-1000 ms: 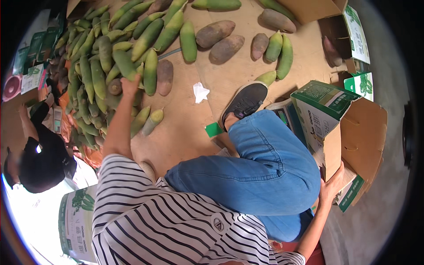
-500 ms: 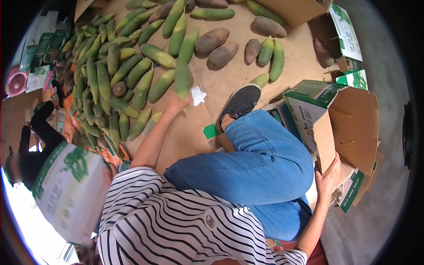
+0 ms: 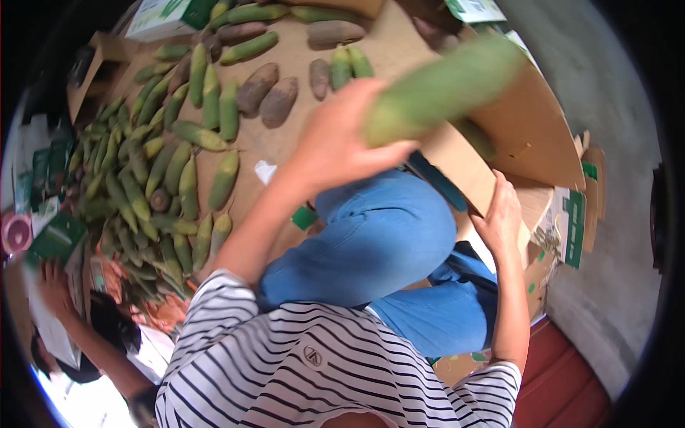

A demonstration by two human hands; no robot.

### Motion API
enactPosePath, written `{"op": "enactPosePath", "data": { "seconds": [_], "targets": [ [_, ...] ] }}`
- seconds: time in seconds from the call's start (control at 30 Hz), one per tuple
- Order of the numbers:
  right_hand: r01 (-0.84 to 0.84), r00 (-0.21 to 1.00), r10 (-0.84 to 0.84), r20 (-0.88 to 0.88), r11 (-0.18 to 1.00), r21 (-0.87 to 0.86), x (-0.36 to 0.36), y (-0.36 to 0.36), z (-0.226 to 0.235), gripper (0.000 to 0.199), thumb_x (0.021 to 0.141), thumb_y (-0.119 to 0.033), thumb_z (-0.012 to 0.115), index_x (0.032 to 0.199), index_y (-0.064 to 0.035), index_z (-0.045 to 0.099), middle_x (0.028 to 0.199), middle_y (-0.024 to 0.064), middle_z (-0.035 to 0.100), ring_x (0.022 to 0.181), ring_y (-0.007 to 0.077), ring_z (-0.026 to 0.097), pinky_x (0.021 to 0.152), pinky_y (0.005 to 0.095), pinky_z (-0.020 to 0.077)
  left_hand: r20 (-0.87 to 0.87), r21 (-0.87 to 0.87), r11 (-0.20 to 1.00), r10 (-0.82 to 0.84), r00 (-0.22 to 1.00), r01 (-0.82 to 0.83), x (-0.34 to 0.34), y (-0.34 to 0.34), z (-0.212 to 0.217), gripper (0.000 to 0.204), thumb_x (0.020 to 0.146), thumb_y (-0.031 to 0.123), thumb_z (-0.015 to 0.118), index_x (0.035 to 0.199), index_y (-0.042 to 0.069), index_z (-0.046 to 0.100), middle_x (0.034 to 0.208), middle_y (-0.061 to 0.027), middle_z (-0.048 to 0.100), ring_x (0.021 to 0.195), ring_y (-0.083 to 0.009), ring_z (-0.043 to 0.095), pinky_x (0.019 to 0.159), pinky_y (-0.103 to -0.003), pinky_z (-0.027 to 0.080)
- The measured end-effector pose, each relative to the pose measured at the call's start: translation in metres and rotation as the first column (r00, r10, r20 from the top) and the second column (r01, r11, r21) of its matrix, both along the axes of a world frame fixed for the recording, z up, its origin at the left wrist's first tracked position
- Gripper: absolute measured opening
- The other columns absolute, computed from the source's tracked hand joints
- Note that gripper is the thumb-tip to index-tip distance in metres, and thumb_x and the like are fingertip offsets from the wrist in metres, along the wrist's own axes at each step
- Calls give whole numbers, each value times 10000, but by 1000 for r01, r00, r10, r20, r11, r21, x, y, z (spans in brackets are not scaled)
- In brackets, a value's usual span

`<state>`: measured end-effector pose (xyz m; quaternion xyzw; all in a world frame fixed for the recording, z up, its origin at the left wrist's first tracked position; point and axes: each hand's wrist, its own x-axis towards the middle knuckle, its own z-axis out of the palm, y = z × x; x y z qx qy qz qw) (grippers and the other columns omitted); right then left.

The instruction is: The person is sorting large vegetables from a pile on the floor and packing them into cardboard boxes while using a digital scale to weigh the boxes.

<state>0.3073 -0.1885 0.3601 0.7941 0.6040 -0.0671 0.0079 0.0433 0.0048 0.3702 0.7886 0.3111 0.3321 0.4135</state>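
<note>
My left hand (image 3: 342,135) grips one end of a long green radish (image 3: 449,89), which is blurred by motion. The radish is in the air at the open mouth of a cardboard box (image 3: 535,118), to the right of my raised knee. My right hand (image 3: 501,217) is closed on the near edge of that box, its thumb on one side of the panel. Part of another green vegetable shows inside the box, mostly hidden behind the panel. A large pile of green radishes (image 3: 135,192) covers the floor sheet at the left.
Several purplish-brown radishes (image 3: 278,103) lie ahead on the brown cardboard sheet (image 3: 246,132), near a scrap of white paper (image 3: 265,171). At the lower left another person's hand (image 3: 56,285) touches a carton. Flattened cartons (image 3: 574,228) stand at the right by a grey floor (image 3: 606,285).
My left hand has carried the green radish from the pile's edge rightward to the box. My right hand stays on the box edge. The view has shifted, and the other person's carton has moved.
</note>
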Motion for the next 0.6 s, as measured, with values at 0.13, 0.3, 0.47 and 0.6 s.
{"op": "enactPosePath", "data": {
  "seconds": [0.13, 0.3, 0.47, 0.6],
  "targets": [
    [-27, 999, 26, 48, 999, 17, 7, -8, -4, 835, 626, -141, 792, 1327, 2, 362, 1085, 204, 532, 1040, 373, 519, 911, 437, 425, 160, -125, 990, 89, 983, -69, 17, 3, -2, 516, 746, 232, 772, 1159, 21, 547, 937, -90, 586, 797, -193, 582, 736, -313, 494],
    [-54, 999, 54, 9, 998, 13, 2, -1, -2, 801, 627, -109, 767, 1313, 22, 375, 1093, 218, 534, 1036, 387, 523, 909, 447, 428, -260, -21, 886, 443, 858, -463, -89, 14, -175, 342, 808, 226, 708, 1046, 10, 592, 1017, -157, 601, 919, -258, 601, 792, -350, 491],
    [-30, 1000, 30, -5, 999, -9, -2, 3, -1, 780, 634, -90, 765, 1308, 3, 384, 1106, 219, 543, 1053, 392, 521, 917, 452, 421, -887, 39, 715, 347, 306, -698, -257, -6, -299, 597, 665, 274, 782, 1154, 17, 555, 1170, -189, 575, 1095, -360, 557, 923, -415, 465],
    [-25, 999, 25, 36, 1000, 5, -3, 3, -4, 766, 644, -88, 765, 1304, 5, 388, 1122, 227, 542, 1069, 401, 516, 931, 449, 414, -974, -64, 642, 125, 187, -764, -291, -19, -310, 638, 656, 316, 787, 1170, 18, 552, 1178, -198, 581, 1100, -360, 567, 909, -414, 476]
  ]
}}
